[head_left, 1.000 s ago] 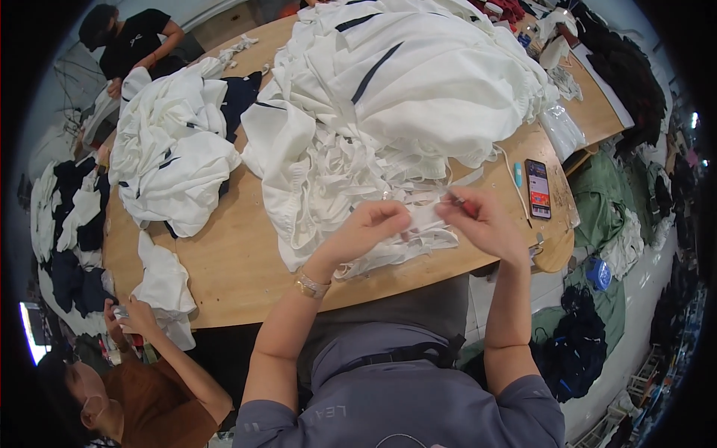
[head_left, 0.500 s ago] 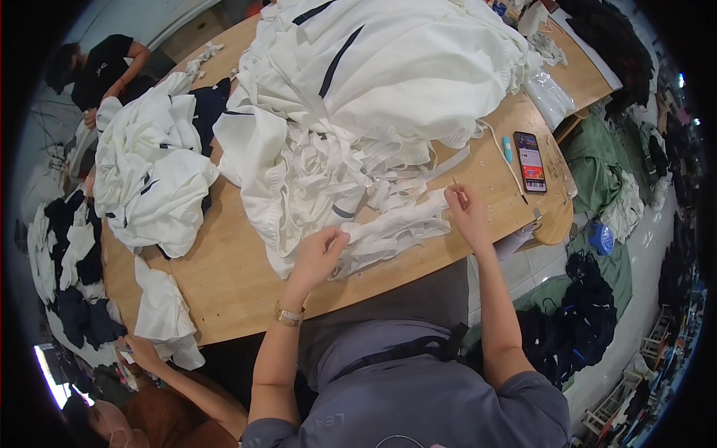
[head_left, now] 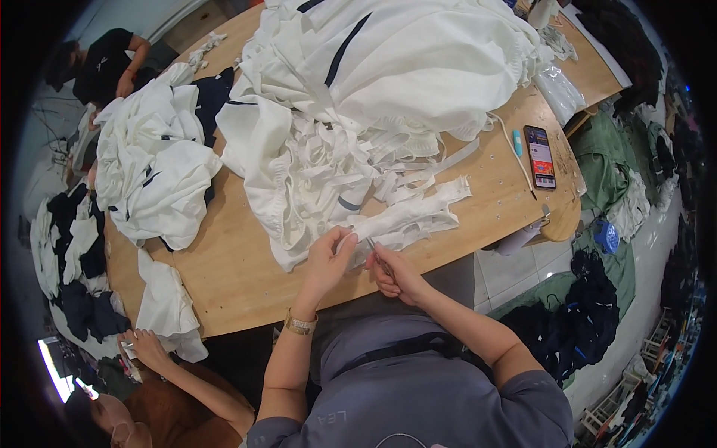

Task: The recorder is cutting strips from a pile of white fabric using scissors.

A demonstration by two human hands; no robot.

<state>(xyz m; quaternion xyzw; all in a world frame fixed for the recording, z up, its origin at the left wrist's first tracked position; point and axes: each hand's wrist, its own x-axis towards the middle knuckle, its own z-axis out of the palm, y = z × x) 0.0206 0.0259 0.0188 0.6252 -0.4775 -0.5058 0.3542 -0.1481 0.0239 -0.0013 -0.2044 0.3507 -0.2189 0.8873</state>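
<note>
A bundle of white fabric strips [head_left: 407, 216] lies on the wooden bench [head_left: 239, 276], its near end between both hands. The left hand [head_left: 328, 257] pinches that end closed. The right hand [head_left: 396, 272], just beside it, is curled around a small thin tool [head_left: 376, 252].

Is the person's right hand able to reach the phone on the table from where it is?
Probably yes. The right hand is busy at the white strips by the table's near edge. The phone lies farther to the right, on bare wood, with nothing blocking it except a thin cord beside it.
</note>
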